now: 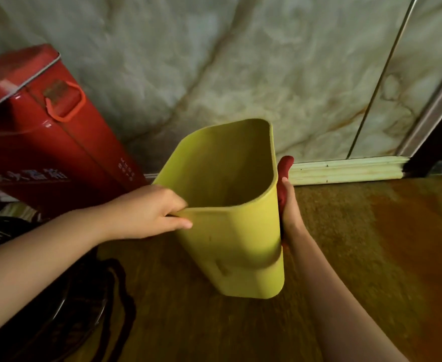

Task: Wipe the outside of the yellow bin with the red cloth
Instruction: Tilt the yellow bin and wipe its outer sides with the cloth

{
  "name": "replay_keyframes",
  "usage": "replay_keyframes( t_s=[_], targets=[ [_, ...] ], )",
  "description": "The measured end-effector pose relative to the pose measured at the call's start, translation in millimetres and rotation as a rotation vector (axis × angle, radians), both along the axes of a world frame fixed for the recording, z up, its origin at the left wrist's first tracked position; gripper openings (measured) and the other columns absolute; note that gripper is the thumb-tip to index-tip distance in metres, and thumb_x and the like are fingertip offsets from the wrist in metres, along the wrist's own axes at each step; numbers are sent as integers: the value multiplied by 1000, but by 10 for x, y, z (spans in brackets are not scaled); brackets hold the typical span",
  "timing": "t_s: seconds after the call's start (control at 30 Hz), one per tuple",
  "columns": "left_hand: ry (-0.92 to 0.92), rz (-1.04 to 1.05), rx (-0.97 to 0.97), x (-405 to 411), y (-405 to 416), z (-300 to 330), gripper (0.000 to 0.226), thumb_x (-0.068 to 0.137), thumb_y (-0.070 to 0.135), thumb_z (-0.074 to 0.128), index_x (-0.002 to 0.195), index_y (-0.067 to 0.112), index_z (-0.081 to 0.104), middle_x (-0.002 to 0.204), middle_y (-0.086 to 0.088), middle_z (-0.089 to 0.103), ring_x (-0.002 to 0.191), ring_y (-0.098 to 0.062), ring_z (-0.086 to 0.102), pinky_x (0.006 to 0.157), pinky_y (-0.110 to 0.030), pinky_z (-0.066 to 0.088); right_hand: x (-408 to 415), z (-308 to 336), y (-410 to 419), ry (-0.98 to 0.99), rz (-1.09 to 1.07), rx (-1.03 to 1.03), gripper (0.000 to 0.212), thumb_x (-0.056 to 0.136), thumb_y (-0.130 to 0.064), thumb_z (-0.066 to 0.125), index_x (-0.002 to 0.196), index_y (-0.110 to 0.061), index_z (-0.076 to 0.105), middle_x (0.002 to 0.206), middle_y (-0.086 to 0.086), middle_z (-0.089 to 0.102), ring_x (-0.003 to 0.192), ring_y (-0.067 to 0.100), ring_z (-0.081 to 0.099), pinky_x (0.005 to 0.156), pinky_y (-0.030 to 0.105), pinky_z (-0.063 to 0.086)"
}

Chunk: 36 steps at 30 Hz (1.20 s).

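Observation:
The yellow bin point(243, 244) stands on the wooden floor in the middle of the head view, its open mouth tipped toward me and empty inside. My left hand point(149, 212) pinches the near left rim, thumb outside and fingers over the edge. My right hand point(289, 212) lies flat against the bin's right outer wall and presses the red cloth point(283, 169) onto it. Only a strip of the cloth shows past my fingers and above them; the rest is hidden behind the bin's wall.
A red metal box point(45, 131) with a red handle leans at the left, close to the bin. A marbled wall point(240, 61) and a pale skirting board point(345, 169) run behind. Dark cables and a black object point(89, 309) lie at lower left.

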<state>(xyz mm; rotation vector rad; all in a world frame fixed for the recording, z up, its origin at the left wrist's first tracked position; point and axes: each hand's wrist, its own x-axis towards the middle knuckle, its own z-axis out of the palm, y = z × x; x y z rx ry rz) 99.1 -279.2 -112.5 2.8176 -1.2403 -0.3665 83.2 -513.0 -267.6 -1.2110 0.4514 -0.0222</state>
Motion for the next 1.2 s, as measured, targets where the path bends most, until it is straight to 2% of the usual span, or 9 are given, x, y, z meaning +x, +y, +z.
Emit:
replay_keyframes(
  t_s=[0.17,0.33,0.5,0.6,0.67,0.8,0.9,1.1,1.2],
  targets=[
    [-9,139,-194,192,-198,106,49,73,26,68,43,19,31,42,8,32,40,3,38,42,-19,27,-198,385,19,-175,-59,-140,69,73,-65,40,131,-30,52,132,5,60,124,20,52,110,48,35],
    [112,157,-337,217,-436,147,36,70,16,70,50,20,41,40,8,43,43,0,35,43,-18,24,-407,523,221,-348,-263,-629,67,81,-64,29,144,-44,21,154,-11,31,143,12,25,112,58,24],
    [383,174,-383,196,-425,277,30,73,3,66,80,32,70,69,32,68,70,14,58,71,-11,48,-470,399,290,-296,-372,-754,80,75,-81,13,144,-40,14,156,-4,29,143,16,23,114,53,21],
    [449,112,-221,214,-335,334,24,78,4,60,90,22,70,87,8,76,77,2,61,80,-26,51,-458,386,332,-335,-408,-792,79,78,-79,10,143,-36,16,155,-3,29,141,12,23,114,53,21],
    [363,118,-238,229,-361,350,19,79,7,60,90,19,68,85,3,77,74,-1,61,78,-29,52,-471,408,418,-353,-440,-824,75,80,-76,9,144,-36,13,156,-6,22,141,7,17,116,52,15],
    [446,106,-284,188,-599,413,19,79,-1,56,81,13,69,65,17,72,57,10,51,52,-8,40,-541,431,790,-352,-462,-1046,65,88,-63,15,147,-37,9,159,-5,6,145,17,5,107,52,8],
    [464,90,-299,173,-695,413,23,80,-2,56,85,15,70,75,15,75,62,7,55,57,-12,45,-396,526,772,-345,-646,-1045,48,89,-50,32,134,-34,35,145,1,27,136,23,22,105,60,19],
    [431,95,-267,149,-907,375,21,77,-2,56,88,11,70,85,-5,76,64,-2,54,63,-23,42,-255,271,649,-244,-659,-1117,56,93,-54,13,147,-40,4,158,6,15,147,28,6,104,68,15],
    [399,135,-280,86,-1041,362,23,78,-1,56,89,13,71,86,-2,76,69,-2,62,66,-20,48,-512,-134,675,-96,-634,-885,57,88,-65,6,141,-47,2,156,-5,4,146,18,2,105,69,12]
  ],
)
